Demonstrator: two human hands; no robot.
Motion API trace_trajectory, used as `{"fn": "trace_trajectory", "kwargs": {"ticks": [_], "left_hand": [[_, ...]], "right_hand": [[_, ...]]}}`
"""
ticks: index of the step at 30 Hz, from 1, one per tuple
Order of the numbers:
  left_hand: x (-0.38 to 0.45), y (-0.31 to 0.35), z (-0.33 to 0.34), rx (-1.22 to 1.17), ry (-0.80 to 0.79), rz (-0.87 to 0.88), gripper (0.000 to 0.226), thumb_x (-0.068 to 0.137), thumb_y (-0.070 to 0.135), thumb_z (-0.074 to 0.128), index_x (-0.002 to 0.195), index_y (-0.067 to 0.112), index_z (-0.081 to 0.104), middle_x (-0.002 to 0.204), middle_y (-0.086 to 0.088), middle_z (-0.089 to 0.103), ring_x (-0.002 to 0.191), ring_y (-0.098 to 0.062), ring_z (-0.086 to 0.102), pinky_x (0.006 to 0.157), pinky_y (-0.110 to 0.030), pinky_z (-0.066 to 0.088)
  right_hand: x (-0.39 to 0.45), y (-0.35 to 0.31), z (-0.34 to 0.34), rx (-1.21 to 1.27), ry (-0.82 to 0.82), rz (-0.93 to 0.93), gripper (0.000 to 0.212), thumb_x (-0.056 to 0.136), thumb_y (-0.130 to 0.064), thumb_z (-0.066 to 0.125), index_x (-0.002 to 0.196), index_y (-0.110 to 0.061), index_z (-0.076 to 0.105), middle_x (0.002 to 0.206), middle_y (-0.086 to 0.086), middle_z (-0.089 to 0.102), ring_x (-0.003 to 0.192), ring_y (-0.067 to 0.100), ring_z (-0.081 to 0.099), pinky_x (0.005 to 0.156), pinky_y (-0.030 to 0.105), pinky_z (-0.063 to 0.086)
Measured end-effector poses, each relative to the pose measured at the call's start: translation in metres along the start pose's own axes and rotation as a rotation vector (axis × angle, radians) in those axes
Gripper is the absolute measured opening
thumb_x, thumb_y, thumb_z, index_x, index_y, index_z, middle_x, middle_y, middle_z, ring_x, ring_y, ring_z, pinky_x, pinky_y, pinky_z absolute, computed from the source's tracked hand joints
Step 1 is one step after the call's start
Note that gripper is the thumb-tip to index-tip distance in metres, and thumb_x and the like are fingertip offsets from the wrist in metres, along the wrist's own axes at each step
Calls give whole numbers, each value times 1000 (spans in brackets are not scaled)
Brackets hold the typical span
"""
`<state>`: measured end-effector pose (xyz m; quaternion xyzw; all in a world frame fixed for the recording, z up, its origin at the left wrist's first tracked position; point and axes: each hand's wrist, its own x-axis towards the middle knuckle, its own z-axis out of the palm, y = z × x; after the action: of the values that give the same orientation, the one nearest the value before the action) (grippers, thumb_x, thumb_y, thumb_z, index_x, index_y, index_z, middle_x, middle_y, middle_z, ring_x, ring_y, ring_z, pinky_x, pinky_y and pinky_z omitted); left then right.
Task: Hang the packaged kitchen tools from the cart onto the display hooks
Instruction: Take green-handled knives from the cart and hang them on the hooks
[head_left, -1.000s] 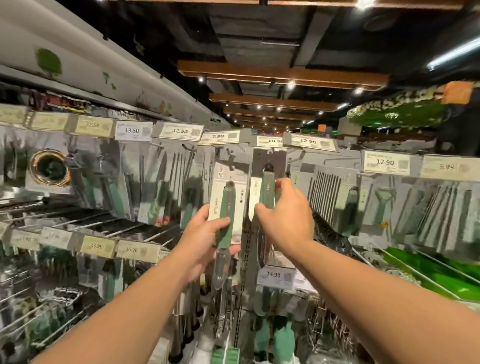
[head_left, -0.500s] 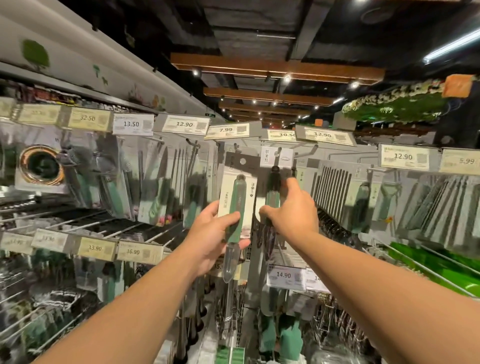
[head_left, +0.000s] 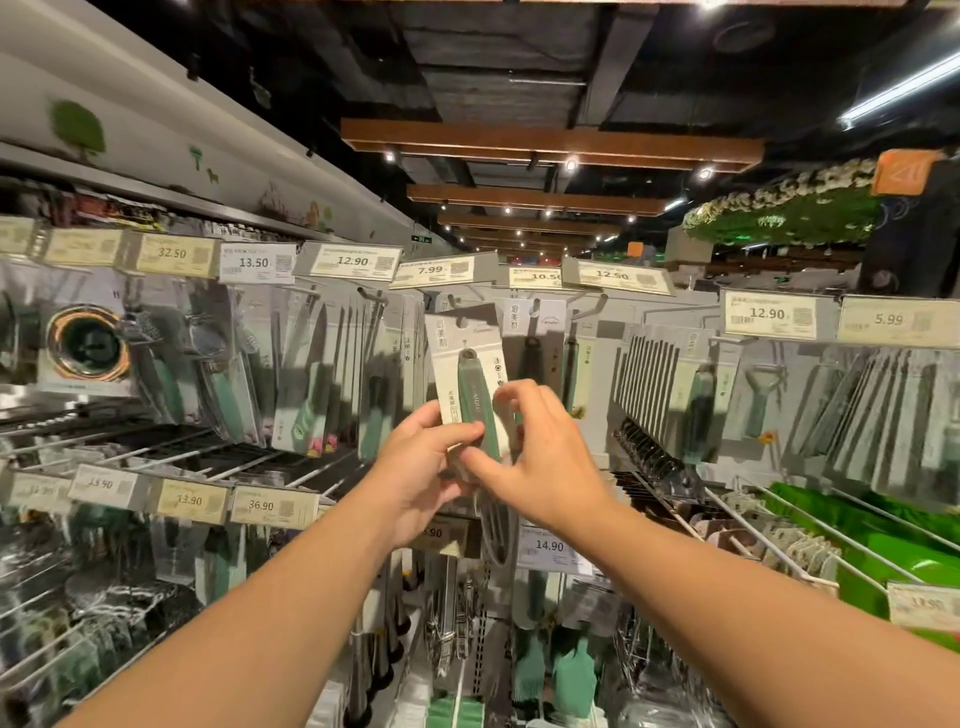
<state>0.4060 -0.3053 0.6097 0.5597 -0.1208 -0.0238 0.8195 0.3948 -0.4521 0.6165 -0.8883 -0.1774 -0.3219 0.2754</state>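
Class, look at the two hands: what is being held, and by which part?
Both the left hand and right hand pinch the packaged green-handled tool at its lower half.

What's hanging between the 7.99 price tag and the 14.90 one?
In the head view, the packaged green-handled tool, gripped by the left hand and right hand, lies between the 7.99 tag and 14.90 tag.
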Motion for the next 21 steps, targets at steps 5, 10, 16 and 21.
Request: {"fn": "trace_trajectory", "kwargs": {"ticks": [5,10,16,21], "left_hand": [[-8,5,10,121,-7,20,26,97,11,69,119,23,74,111,-4,81,95,-22,68,71,-33,50],[-9,14,13,97,64,-3,29,100,4,53,108,18,77,100,-5,80,85,-17,70,70,-35,60],[-9,20,-1,218,242,0,22,104,9,54,109,19,72,104,-8,75,91,-20,73,69,-33,57],[-4,18,-17,547,337,119,25,100,9,62,118,26,63,109,-10,70,86,-20,69,71,-45,60]], "right_hand": [[-1,-10,-8,-45,84,78,40,88,-41,68,117,-31,42,110,-11,54,95,13,57,82,38,55],[-5,-7,-23,-88,121,90,43,91,-45,67,122,-26,44,114,-7,58,100,17,60,84,40,56],[-6,7,-38,-62,149,163,44,91,-41,68,124,-22,46,110,-7,55,101,18,58,84,39,54],[8,8,-45,-60,169,181,45,90,-41,68,125,-22,47,102,-4,59,93,20,61,80,44,58]]}}
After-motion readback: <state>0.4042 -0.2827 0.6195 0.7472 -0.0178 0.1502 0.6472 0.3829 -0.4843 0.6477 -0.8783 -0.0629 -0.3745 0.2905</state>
